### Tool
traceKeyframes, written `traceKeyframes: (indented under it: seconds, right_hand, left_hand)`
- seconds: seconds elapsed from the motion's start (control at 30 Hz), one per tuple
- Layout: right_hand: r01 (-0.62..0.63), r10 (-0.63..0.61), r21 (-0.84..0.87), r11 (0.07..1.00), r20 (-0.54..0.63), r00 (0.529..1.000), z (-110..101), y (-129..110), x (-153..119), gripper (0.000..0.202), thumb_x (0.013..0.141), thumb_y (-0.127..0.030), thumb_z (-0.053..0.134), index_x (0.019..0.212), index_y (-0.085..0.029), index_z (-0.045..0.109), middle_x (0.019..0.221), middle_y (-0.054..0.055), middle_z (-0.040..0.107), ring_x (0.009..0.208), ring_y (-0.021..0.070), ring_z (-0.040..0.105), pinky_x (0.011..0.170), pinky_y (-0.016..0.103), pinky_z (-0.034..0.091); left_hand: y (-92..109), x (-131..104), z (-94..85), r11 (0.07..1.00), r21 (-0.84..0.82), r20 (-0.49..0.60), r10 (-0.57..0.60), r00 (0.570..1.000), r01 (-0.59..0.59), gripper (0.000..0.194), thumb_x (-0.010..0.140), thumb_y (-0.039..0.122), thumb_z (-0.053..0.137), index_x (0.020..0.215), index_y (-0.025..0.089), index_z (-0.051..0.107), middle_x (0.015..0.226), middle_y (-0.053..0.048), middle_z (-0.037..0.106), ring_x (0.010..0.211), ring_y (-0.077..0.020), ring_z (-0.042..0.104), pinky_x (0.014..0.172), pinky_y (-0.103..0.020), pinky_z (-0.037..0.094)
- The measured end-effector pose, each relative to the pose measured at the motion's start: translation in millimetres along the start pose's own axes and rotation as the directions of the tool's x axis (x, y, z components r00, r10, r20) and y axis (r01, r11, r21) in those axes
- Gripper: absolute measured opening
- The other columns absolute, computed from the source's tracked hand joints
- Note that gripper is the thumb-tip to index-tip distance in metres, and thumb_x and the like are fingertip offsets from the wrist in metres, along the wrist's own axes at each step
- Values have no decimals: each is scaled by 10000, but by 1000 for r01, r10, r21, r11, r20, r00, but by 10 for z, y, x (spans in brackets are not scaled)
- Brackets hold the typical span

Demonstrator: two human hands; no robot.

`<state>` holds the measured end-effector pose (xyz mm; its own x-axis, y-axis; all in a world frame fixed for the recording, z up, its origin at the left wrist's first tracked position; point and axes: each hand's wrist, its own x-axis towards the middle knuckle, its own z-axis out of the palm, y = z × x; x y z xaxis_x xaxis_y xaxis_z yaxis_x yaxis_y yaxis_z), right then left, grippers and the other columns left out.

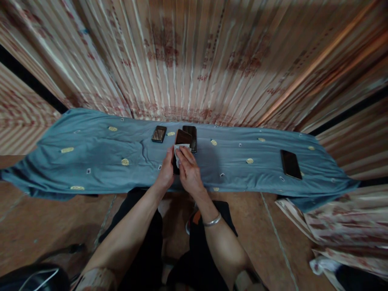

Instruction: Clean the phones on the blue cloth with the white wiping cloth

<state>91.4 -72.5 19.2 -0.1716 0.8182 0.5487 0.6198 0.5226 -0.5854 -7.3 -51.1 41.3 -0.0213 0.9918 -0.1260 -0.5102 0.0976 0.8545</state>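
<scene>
A dark smartphone (183, 136) is held up over the blue cloth, its screen facing me. My left hand (166, 171) grips its left edge and lower part. Pressed flat against the screen is a white wipe (178, 148), under the fingers of my right hand (189, 167). Part of the wipe is hidden by those fingers. Just behind the held phone lies another dark phone (193, 139), partly covered by it. A smaller phone (159, 133) rests to the left, its glass reflecting the curtain.
A blue patterned cloth (100, 161) covers the long table before me. Far to the right lies a dark phone or small tablet (291, 164). Striped curtains (188, 72) hang behind the table. A dark object with a white cable (36, 279) is at lower left.
</scene>
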Motion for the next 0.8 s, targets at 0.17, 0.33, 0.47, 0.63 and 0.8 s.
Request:
traceKeyframes:
  seconds: [0.17, 0.33, 0.47, 0.63, 0.8]
  right_hand:
    - [-27, 27, -13, 1000, -5, 1000, 15, -52, 23, 505, 1013, -181, 327, 1481, -151, 514, 1554, 134, 496, 1501, 230, 377, 1250, 473, 343]
    - [-107, 104, -41, 993, -57, 993, 45, -41, 30, 485, 1014, -167, 323, 1422, -74, 567, 1496, 186, 544, 1462, 243, 438, 1237, 439, 363]
    - [-81, 79, -35, 996, -39, 996, 61, -32, 16, 489, 1015, -173, 331, 1451, -114, 545, 1511, 159, 535, 1474, 232, 422, 1240, 445, 361]
    - [22, -22, -17, 1000, 12, 1000, 76, -103, -5, 491, 1036, -228, 330, 1493, -192, 507, 1551, 93, 506, 1507, 212, 368, 1253, 451, 341]
    - [20, -19, -47, 999, 11, 1000, 64, -112, 33, 485, 1051, -248, 302, 1457, -155, 551, 1556, 127, 493, 1502, 222, 376, 1257, 430, 336]
  left_hand:
    - [0, 11, 0, 1000, -8, -51, 23, 998, -23, 410, 998, 451, 446, 1162, 208, 731, 1390, -28, 671, 1451, -178, 453, 1246, -320, 267]
    - [153, -12, 17, 993, -51, 42, 113, 993, -111, 457, 993, 488, 440, 1249, 207, 695, 1343, -49, 700, 1436, -230, 475, 1230, -394, 321]
    - [202, -31, -30, 989, -51, 63, 139, 988, -136, 458, 1025, 436, 373, 1278, 209, 680, 1312, -41, 718, 1428, -210, 485, 1233, -380, 312]
    - [84, -48, -154, 1000, 29, -6, 8, 1000, -8, 465, 1029, 400, 350, 1248, 177, 694, 1314, -55, 717, 1425, -193, 489, 1247, -359, 278]
    - [-23, -96, -261, 995, 98, 36, -1, 999, -2, 453, 967, 455, 495, 1268, 180, 691, 1422, -78, 644, 1480, -212, 413, 1252, -379, 251]
